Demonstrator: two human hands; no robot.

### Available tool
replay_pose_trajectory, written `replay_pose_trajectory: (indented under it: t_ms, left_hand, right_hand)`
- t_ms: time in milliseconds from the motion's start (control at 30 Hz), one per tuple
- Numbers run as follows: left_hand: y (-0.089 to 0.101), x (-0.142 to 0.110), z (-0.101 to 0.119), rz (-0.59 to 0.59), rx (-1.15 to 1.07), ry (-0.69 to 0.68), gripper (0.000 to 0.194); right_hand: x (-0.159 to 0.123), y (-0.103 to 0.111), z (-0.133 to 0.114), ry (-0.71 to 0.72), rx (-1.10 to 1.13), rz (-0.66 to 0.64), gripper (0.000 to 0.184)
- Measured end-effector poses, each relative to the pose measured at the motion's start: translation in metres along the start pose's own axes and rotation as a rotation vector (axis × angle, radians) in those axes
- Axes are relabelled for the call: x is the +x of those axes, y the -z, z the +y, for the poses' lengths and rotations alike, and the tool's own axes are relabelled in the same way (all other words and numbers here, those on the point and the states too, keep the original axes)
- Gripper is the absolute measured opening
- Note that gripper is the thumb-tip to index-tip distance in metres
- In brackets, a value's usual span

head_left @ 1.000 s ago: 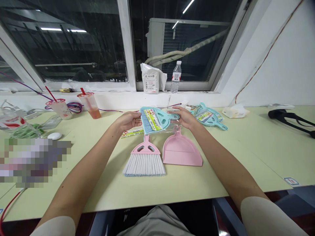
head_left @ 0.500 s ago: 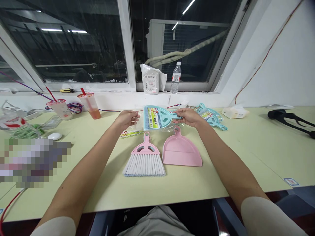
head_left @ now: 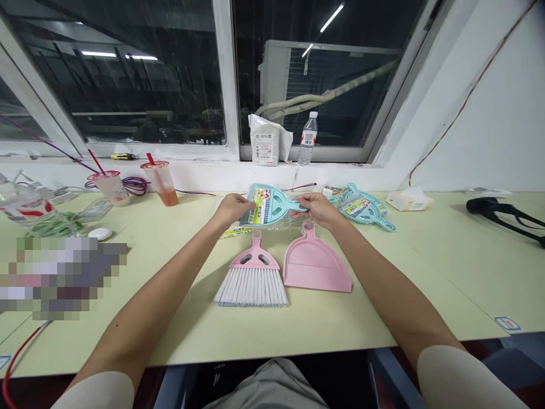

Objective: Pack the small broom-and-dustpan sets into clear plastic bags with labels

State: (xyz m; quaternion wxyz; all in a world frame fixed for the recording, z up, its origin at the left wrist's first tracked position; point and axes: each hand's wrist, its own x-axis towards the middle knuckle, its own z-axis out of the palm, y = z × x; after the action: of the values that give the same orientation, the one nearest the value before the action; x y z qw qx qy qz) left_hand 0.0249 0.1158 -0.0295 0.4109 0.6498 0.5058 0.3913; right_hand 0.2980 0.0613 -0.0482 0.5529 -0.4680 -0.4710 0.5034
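A blue brush and dustpan set [head_left: 276,205], with a yellow-green label and clear wrapping, is held up above the table between both hands. My left hand [head_left: 235,210] is closed on its wide end at the left. At the right, my right hand [head_left: 317,208] pinches its handle. Below them on the table lies a pink brush [head_left: 254,275] with white bristles fanned toward me. Beside it rests a pink dustpan [head_left: 315,264], its handle pointing away. Another wrapped blue brush and dustpan set [head_left: 364,207] lies just right of my right hand.
Two drink cups [head_left: 109,187] with red straws stand at the back left. A water bottle [head_left: 308,139] and a white package [head_left: 266,142] are on the window sill. A tissue pack [head_left: 409,199] and a black strap-like object [head_left: 489,207] lie on the right.
My left hand has moved right and taken hold of the wide end of the wrapped blue set. The view has shifted slightly; the pink pieces stay in place.
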Motion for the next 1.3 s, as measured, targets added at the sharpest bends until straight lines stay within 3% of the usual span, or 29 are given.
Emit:
replay_pose_trajectory:
  t_ms: [200,300,467,600,767,900,1000,1167,1300]
  left_hand:
    - [0.006,0.015,-0.015,0.012,-0.017,-0.034,0.013]
    - [0.009,0.015,-0.013,0.015,0.008,-0.013,0.012]
    - [0.015,0.011,-0.008,0.092,0.129,-0.089,0.016]
    - [0.016,0.011,-0.007,0.060,0.053,-0.085,0.024]
    - [0.015,0.012,-0.010,-0.083,-0.138,-0.088,0.038]
    - [0.015,0.008,-0.007,-0.107,-0.078,-0.145,0.031]
    - [0.013,0.004,-0.002,-0.058,-0.026,-0.157,0.024]
    - [0.012,0.005,0.001,0.002,-0.009,-0.090,0.006]
    - [0.014,0.011,-0.006,-0.027,-0.091,-0.058,0.011]
  right_hand:
    - [-0.006,-0.005,-0.006,0.005,-0.057,0.006,0.014]
    - [-0.005,-0.003,-0.006,-0.004,-0.062,0.003,0.011]
    - [-0.003,-0.001,-0.003,-0.002,-0.064,0.004,0.009]
    - [-0.001,0.003,-0.002,-0.010,-0.059,0.004,0.013]
    - [-0.001,0.005,-0.002,-0.016,-0.046,-0.017,0.009]
    - [-0.003,0.002,-0.004,-0.014,-0.042,-0.050,0.008]
    - [-0.004,0.000,-0.004,-0.004,-0.053,-0.057,0.008]
    - [-0.003,0.002,-0.002,0.012,-0.076,-0.042,0.010]
    - [-0.001,0.003,0.000,0.004,-0.088,-0.044,0.009]
